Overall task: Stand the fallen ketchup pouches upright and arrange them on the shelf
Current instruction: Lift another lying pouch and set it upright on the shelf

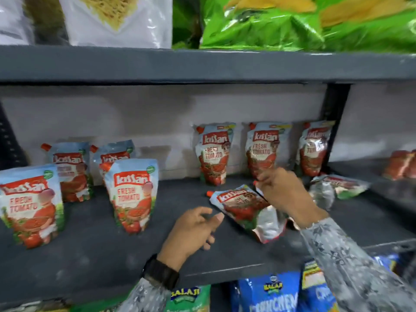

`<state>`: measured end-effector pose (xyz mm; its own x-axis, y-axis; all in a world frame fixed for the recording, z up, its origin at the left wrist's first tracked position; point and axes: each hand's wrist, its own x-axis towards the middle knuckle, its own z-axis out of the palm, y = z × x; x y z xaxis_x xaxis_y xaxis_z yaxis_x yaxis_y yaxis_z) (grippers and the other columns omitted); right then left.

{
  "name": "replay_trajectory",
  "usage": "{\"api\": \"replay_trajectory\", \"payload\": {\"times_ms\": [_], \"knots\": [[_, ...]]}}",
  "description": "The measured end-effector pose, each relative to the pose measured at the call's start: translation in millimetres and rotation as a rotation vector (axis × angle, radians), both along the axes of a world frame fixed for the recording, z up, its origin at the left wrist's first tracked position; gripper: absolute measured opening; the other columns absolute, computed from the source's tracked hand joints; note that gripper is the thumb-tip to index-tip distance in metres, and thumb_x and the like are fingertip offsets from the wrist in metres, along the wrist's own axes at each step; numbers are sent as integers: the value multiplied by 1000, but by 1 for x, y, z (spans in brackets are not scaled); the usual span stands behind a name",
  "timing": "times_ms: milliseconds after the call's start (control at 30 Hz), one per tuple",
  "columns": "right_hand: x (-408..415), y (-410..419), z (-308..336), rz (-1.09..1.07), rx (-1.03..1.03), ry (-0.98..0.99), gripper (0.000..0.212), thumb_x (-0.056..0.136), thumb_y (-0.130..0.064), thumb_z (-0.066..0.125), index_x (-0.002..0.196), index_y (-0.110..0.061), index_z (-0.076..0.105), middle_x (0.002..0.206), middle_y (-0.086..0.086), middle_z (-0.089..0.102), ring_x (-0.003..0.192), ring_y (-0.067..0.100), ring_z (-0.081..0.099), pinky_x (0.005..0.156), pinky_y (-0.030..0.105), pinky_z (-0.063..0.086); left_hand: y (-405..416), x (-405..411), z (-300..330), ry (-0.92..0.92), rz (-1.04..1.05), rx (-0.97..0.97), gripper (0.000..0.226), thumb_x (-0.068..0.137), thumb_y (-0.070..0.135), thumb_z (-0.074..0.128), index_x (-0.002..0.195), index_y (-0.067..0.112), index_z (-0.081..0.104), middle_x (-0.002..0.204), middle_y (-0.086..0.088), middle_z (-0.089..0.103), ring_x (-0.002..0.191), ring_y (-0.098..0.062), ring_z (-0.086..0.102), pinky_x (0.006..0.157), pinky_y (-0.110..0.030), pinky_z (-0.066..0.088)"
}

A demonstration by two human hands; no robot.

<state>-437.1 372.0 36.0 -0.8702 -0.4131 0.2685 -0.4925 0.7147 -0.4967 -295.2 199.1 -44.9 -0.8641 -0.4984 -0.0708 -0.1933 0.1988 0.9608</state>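
Several Kissan ketchup pouches stand upright on the dark grey shelf point(90, 244): a group at the left point(132, 194) and three along the back wall point(213, 154). One fallen pouch point(245, 210) lies flat in the middle, with its red spout pointing left. My left hand point(193, 230) hovers just left of it, fingers apart and holding nothing. My right hand point(286, 194) pinches the top edge of a second fallen pouch point(258, 188), which the hand mostly hides. A third fallen pouch point(337, 188) lies further right.
The upper shelf edge point(202, 66) hangs close overhead, loaded with noodle packs point(112, 16) and green bags point(270, 25). A black upright post point(333, 122) bounds the right side, with red packets point(400, 164) beyond it. Blue and green snack bags point(270, 296) fill the shelf below.
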Motion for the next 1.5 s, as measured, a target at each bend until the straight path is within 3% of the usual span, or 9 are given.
{"api": "replay_trajectory", "payload": {"times_ms": [133, 267, 400, 600, 800, 900, 1067, 1233, 1500], "knots": [[-41, -2, -10, 52, 310, -152, 38, 90, -35, 60, 116, -11, 70, 127, 17, 70, 114, 38, 68, 87, 36, 49, 25, -38, 8, -107, 57, 110, 55, 90, 53, 68, 121, 8, 62, 82, -11, 68, 51, -18, 67, 53, -30, 62], [-48, -4, 2, 131, 348, -214, 38, 95, -23, 62, 127, -3, 63, 130, 18, 67, 118, 35, 66, 86, 34, 52, 42, -60, 15, -150, 145, 163, 44, 91, 48, 70, 102, 5, 67, 85, -21, 71, 56, -23, 72, 50, -29, 63], [-56, -9, 3, 197, 343, -301, 26, 93, -21, 70, 111, -2, 67, 105, 15, 75, 88, 31, 78, 68, 34, 64, 45, -62, 12, -126, 226, 215, 47, 85, 35, 81, 113, -2, 71, 88, -19, 78, 57, -19, 75, 51, -27, 61], [-57, -17, -23, 324, 92, -525, 29, 89, -31, 77, 98, -7, 63, 91, 9, 69, 70, 23, 70, 53, 31, 59, 34, -33, 10, -101, 332, 255, 40, 83, 27, 84, 110, 0, 73, 95, -20, 81, 65, -24, 77, 61, -33, 65], [-45, -29, -45, 363, -369, -703, 23, 88, -2, 76, 69, -9, 65, 67, 3, 69, 50, 6, 64, 44, 14, 46, 31, -23, 11, 9, 324, 231, 6, 92, 16, 75, 95, 11, 73, 71, 0, 80, 59, -14, 76, 54, -31, 62], [-37, -31, -39, 398, -607, -718, 32, 88, 14, 69, 74, -14, 65, 66, 3, 73, 54, 12, 70, 49, 17, 55, 25, -25, 23, 132, 335, 127, 17, 92, 9, 73, 108, 14, 69, 68, 9, 78, 65, -8, 76, 54, -31, 62], [-30, -43, -24, 444, -844, -430, 36, 88, 7, 72, 88, -29, 73, 85, -6, 83, 82, 9, 80, 69, 27, 63, 4, -26, 41, 315, 379, -209, 38, 91, 29, 73, 124, 38, 57, 104, 11, 78, 97, -11, 77, 88, -43, 62], [-16, -53, -57, 400, -802, -328, 24, 89, -3, 74, 108, -17, 78, 101, -5, 83, 95, 9, 78, 87, 43, 65, 2, -21, 23, 335, 360, -306, 32, 97, 28, 66, 127, 34, 59, 116, 11, 76, 104, -7, 74, 92, -42, 62], [-6, -54, -65, 366, -751, -320, 27, 94, -13, 71, 120, -19, 75, 110, -9, 80, 101, 4, 75, 95, 42, 62, -8, -18, 16, 295, 273, -240, 38, 98, 34, 64, 135, 34, 57, 125, 17, 71, 112, -6, 71, 100, -40, 59]]}}
